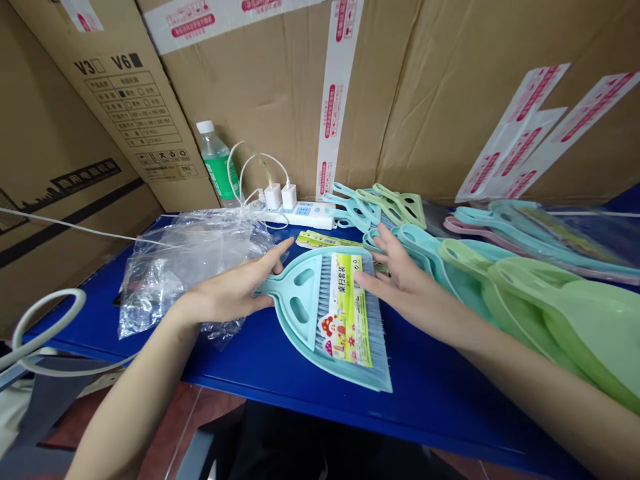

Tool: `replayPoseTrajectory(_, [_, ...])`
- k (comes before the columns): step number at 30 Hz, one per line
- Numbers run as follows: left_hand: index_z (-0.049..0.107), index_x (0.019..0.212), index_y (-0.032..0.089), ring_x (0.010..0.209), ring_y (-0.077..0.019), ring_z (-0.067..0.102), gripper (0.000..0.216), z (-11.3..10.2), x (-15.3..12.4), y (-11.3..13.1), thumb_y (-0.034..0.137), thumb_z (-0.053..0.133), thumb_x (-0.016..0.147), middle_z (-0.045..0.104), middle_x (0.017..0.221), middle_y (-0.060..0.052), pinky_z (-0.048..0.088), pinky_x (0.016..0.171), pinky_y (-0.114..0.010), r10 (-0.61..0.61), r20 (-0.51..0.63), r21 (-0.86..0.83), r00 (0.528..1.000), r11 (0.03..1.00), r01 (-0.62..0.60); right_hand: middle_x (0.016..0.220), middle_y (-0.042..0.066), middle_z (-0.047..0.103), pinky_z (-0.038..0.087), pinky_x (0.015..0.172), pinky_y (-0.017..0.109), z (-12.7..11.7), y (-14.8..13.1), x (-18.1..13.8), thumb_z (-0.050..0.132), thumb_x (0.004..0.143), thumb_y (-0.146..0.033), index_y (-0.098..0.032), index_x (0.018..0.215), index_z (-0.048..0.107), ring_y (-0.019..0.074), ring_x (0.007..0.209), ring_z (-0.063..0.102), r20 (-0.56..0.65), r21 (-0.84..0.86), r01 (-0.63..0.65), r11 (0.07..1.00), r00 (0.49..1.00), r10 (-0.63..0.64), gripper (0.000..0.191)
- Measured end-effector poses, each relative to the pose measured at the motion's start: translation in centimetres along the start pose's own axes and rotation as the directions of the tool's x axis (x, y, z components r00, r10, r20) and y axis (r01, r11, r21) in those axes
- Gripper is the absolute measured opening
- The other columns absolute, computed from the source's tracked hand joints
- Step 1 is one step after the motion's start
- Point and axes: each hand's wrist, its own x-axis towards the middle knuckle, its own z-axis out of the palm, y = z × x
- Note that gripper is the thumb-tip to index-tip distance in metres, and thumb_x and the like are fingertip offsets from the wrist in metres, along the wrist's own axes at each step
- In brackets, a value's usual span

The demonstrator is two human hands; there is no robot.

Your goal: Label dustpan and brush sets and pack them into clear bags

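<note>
A light-blue dustpan [285, 327] lies flat on the blue table with a matching hand brush [379, 327] nested in it. Across the grey bristles sits a yellow-green printed card label [345, 313]. My left hand [240, 287] is around the handle end, thumb on the near side and fingers on the far side; the handle's tip is hidden in the palm. At the far right corner of the set, my right hand [405, 280] has its fingers apart, the thumb over the label's edge. Whether that thumb touches the card I cannot tell.
Green and blue dustpans [545, 313] lie piled at the right. Small brushes [395, 203] and spare label cards [325, 240] lie behind. Crumpled clear plastic bags [185, 260] cover the left side. A power strip [305, 213], bottle [219, 163] and cardboard boxes [280, 100] stand at the back.
</note>
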Motion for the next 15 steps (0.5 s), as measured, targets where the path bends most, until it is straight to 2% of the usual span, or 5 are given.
replayPoseTrajectory(2, [0.003,0.156,0.027,0.094,-0.0182,0.058,0.085,-0.1,-0.1,0.2,0.020,0.050,0.086,0.054,0.117,-0.006,0.051,0.085,-0.033,-0.017,-0.005,-0.019,1.000,1.000,0.017,0.163,0.017,0.021,0.041,0.110,0.048,0.3,0.2,-0.3,0.058,0.082,-0.056,-0.023,0.157,-0.009,0.0313,0.145,0.032,-0.058,0.192,-0.043,0.980,0.997,0.055,0.106])
replayPoseTrajectory(4, [0.003,0.156,0.030,0.096,-0.0187,0.057,0.085,-0.1,-0.2,0.4,0.020,0.050,0.086,0.053,0.118,-0.005,0.049,0.089,-0.035,-0.030,-0.007,-0.036,1.000,0.999,0.030,0.159,0.015,0.034,0.043,0.108,0.047,0.4,0.2,-0.8,0.066,0.078,-0.055,-0.026,0.158,0.003,0.0313,0.140,0.041,-0.082,0.378,-0.068,0.923,0.991,0.107,0.105])
replayPoseTrajectory(7, [0.004,0.156,0.031,0.100,-0.0202,0.056,0.084,0.0,-0.3,0.7,0.018,0.049,0.086,0.053,0.118,-0.005,0.047,0.093,-0.038,-0.036,-0.008,-0.063,0.999,0.997,0.035,0.143,0.013,0.056,0.052,0.099,0.048,0.5,-0.2,-1.4,0.072,0.074,-0.056,-0.030,0.154,0.023,0.0319,0.125,0.057,0.025,0.579,-0.146,0.802,0.987,0.161,0.097])
replayPoseTrajectory(11, [0.004,0.156,0.033,0.104,-0.0215,0.056,0.085,0.3,-0.1,0.9,0.017,0.050,0.086,0.053,0.117,-0.005,0.048,0.093,-0.039,-0.043,-0.039,-0.078,0.998,0.996,0.040,0.122,0.009,0.070,0.058,0.086,0.043,0.3,-0.6,-1.6,0.079,0.069,-0.054,-0.028,0.137,0.047,0.0292,0.108,0.068,0.139,0.670,-0.250,0.699,0.967,0.213,0.079])
replayPoseTrajectory(15, [0.006,0.156,0.032,0.104,-0.0206,0.056,0.084,0.5,0.0,1.1,0.015,0.050,0.086,0.054,0.116,-0.005,0.048,0.094,-0.037,-0.011,-0.037,-0.056,0.999,0.998,0.009,0.117,0.007,0.073,0.057,0.090,0.042,0.3,-0.2,-1.9,0.082,0.068,-0.047,-0.025,0.118,0.057,0.0257,0.105,0.069,0.229,0.650,-0.305,0.696,0.952,0.203,0.060])
